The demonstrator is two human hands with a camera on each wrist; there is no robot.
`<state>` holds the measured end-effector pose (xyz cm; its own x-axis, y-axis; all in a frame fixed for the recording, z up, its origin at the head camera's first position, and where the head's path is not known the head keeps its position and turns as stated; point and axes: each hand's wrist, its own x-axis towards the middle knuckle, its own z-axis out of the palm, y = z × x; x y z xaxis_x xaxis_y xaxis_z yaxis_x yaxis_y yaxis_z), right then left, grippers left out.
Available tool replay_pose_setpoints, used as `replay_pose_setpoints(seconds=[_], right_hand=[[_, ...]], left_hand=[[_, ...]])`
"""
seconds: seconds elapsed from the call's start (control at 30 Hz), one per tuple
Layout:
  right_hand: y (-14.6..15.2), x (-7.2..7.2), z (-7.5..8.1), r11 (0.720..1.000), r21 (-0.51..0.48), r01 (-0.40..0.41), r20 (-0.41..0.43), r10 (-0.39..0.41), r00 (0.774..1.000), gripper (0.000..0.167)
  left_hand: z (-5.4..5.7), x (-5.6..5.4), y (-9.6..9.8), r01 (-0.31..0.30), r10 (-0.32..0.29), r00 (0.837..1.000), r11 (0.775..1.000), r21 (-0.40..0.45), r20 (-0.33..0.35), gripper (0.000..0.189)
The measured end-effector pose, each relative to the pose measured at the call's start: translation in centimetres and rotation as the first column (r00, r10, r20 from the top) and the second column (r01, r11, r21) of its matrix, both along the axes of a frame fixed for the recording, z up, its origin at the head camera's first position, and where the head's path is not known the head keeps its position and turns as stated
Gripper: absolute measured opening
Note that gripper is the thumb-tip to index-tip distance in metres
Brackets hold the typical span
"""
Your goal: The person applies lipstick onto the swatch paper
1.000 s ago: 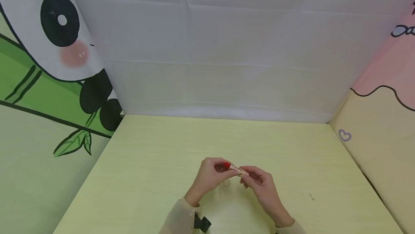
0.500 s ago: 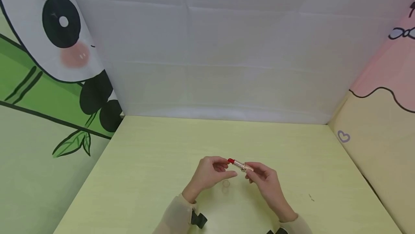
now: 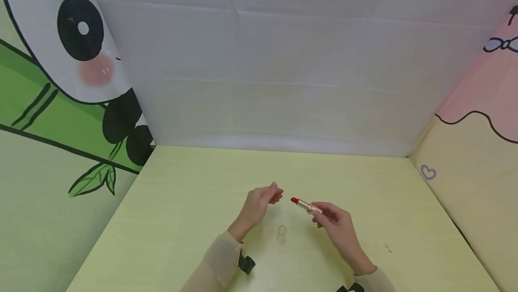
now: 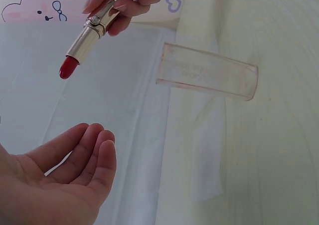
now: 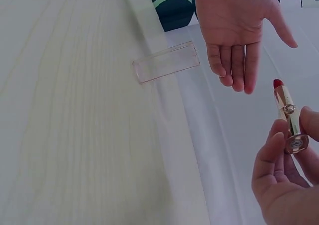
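My right hand (image 3: 337,226) pinches a gold lipstick (image 3: 304,205) by its base, the red tip pointing toward my left hand. In the right wrist view the thumb and fingers close round the lower part of the lipstick (image 5: 287,105). My left hand (image 3: 256,204) holds nothing; its palm faces up with the fingers extended and slightly bent, apart from the red tip, as the left wrist view shows on the left hand (image 4: 75,180). Between the hands, nearer to me, a clear lipstick cap (image 3: 281,233) stands upright on the table.
The pale wood-grain table (image 3: 202,179) is bounded by a white cloth backdrop (image 3: 259,80) and printed side panels. A small dark mark (image 3: 388,248) shows on the table at the right. Dark camera mounts (image 3: 246,263) sit at the wrists.
My left hand has let go of the lipstick, moved off it and turned palm up. My right hand has drawn the lipstick to the right. The clear cap has come into fuller view.
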<state>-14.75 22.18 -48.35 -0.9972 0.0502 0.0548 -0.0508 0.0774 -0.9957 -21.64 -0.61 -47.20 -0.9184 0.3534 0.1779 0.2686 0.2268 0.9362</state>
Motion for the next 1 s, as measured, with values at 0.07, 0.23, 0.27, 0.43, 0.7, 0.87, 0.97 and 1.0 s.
replay_pose_setpoints(seconds=[0.07, 0.23, 0.27, 0.43, 0.7, 0.87, 0.97, 1.0], right_hand=[[0.0, 0.2, 0.0, 1.0, 0.0, 0.008, 0.005, -0.008, 1.0, 0.023], [0.1, 0.6, -0.1, 1.0, 0.01, 0.012, 0.01, -0.012, 1.0, 0.023], [0.2, 0.7, -0.1, 1.0, 0.016, 0.012, 0.009, -0.012, 1.0, 0.023], [0.5, 1.2, -0.5, 0.998, 0.059, 0.027, 0.0, -0.027, 1.0, 0.023], [0.7, 1.5, -1.2, 0.996, 0.065, 0.052, 0.038, -0.055, 0.998, 0.024], [1.0, 1.4, -1.6, 0.996, 0.06, 0.063, 0.053, -0.067, 0.996, 0.023], [1.2, 1.4, -1.8, 0.995, 0.062, 0.076, 0.049, -0.079, 0.996, 0.022], [1.2, 1.4, -1.8, 0.995, 0.064, 0.08, 0.05, -0.083, 0.995, 0.022]], left_hand=[[-0.2, -0.1, -0.1, 0.003, -0.003, 1.0, 1.0, -0.002, 0.004, 0.048], [-1.0, -0.4, -0.1, 0.05, -0.049, 0.998, 0.999, -0.02, 0.04, 0.058], [-1.2, -0.5, -0.1, 0.062, -0.06, 0.997, 0.997, -0.041, 0.042, 0.061], [-1.7, -0.7, 0.1, 0.102, -0.093, 0.994, 0.982, -0.162, 0.065, 0.068], [-3.2, -1.5, 0.7, 0.179, -0.194, 0.981, 0.924, -0.337, -0.011, 0.047], [-3.4, -1.7, 1.1, 0.211, -0.241, 0.97, 0.89, -0.404, -0.024, 0.049], [-3.4, -1.9, 1.3, 0.204, -0.256, 0.965, 0.869, -0.451, -0.056, 0.047], [-3.4, -2.0, 1.3, 0.204, -0.262, 0.963, 0.862, -0.463, -0.064, 0.046]])
